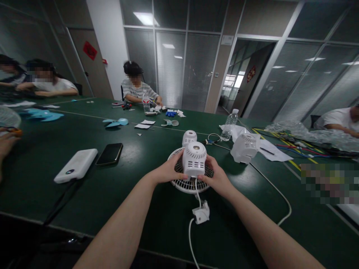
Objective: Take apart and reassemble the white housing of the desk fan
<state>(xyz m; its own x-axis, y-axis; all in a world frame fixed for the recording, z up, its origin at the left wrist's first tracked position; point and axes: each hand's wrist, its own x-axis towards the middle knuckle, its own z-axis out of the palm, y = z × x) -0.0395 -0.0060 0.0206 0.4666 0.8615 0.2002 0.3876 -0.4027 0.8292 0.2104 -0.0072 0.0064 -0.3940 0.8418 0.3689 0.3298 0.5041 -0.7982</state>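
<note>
Motor housing (194,160), white and vented, is upright between our hands, above a round grille (183,189) on the green table (137,149). The table's near edge lies on our side, apart from the grille. Sideways room at left is bounded by the phone (109,154) and the power bank (75,165); at right, by another white housing (245,148). A further housing (189,137) just behind ours limits forward travel. Our left hand (167,172) and right hand (218,178) grip opposite sides, thumbs low at the front. We judge the step in hand to be steadying the housing over the grille; whether the two touch is hidden. The next move calls for an even, level hold and slack in the cord (197,192), which reaches a white plug piece (202,213) this side of the grille.
</note>
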